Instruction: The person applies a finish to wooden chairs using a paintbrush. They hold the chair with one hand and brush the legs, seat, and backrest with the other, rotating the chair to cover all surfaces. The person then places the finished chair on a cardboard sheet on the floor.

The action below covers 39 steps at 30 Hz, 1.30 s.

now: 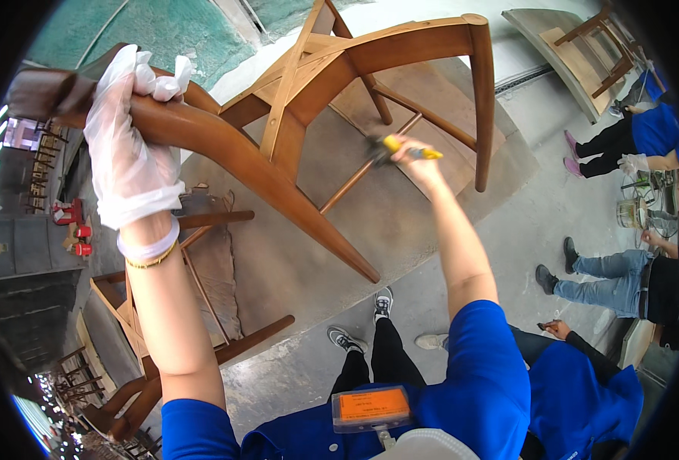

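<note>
A brown wooden chair [267, 188] lies tipped over in front of me, its seat frame, cross braces and legs showing. My left hand [129, 134], in a loose translucent glove, is wrapped round the thick curved rail at the chair's upper left. Bare, my right hand [418, 159] grips a brush [391, 144] with a yellow handle and dark bristles. Those bristles are at a thin round stretcher [347, 186] between the legs; whether they touch it I cannot tell. A tapered leg [332, 239] points down toward my feet.
A second wooden chair [257, 339] lies at the lower left by my left arm. Brown sheeting [316, 268] covers the surface under the chairs. At my right sits a person in blue [577, 391]; others stand farther right. Red containers [83, 231] are at the far left.
</note>
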Each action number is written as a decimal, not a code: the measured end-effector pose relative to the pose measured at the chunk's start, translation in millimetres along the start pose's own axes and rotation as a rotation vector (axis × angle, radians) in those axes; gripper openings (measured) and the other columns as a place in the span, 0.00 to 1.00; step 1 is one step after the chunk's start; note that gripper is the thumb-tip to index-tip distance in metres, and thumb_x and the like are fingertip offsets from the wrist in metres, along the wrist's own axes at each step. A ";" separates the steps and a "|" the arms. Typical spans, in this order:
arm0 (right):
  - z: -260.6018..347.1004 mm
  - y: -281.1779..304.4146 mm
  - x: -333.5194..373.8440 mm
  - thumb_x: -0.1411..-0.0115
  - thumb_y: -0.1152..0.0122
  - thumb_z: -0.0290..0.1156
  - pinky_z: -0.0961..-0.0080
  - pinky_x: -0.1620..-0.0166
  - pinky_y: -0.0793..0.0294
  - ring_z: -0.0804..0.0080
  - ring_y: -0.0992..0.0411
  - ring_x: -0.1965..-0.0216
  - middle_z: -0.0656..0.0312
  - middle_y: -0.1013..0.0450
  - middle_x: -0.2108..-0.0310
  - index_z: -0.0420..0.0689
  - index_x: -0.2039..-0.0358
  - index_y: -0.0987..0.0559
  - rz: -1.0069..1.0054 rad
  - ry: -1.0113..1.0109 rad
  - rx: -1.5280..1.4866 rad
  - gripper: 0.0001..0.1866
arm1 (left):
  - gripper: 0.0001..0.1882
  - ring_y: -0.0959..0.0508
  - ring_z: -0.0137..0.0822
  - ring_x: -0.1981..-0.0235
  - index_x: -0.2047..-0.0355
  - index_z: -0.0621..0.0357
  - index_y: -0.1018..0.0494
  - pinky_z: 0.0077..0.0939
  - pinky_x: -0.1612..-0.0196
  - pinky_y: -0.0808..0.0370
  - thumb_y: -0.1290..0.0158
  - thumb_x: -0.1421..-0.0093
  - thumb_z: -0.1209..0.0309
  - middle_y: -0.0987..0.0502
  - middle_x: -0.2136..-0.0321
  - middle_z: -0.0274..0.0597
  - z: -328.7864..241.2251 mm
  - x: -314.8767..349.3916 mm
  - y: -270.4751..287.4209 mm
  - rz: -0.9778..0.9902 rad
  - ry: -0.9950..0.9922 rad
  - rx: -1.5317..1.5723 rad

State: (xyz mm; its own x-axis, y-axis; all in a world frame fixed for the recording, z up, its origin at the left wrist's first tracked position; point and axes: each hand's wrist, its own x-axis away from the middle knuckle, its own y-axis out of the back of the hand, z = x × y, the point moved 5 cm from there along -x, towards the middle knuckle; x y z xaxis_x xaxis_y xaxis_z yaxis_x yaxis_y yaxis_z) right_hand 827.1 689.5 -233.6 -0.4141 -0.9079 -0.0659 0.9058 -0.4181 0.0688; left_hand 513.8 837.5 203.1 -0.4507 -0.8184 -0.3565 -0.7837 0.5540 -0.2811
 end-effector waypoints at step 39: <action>-18.6 55.8 362.5 0.45 0.33 0.11 0.66 0.45 0.23 0.66 0.22 0.47 0.58 0.20 0.55 0.48 0.71 0.23 -0.385 -0.722 -0.187 0.14 | 0.26 0.16 0.43 0.55 0.50 0.62 0.22 0.40 0.47 0.20 0.36 0.39 0.53 0.15 0.58 0.52 21.8 75.7 44.8 -0.472 0.275 -0.884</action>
State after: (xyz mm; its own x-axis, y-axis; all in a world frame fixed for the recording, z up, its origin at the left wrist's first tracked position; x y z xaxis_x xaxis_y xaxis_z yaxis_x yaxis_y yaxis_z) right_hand 729.2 337.7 -272.2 -0.5957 -0.5262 0.6068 0.6631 -0.7485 0.0019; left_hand 453.9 803.7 144.1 -0.0114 -0.9910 -0.1334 -0.8897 -0.0508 0.4536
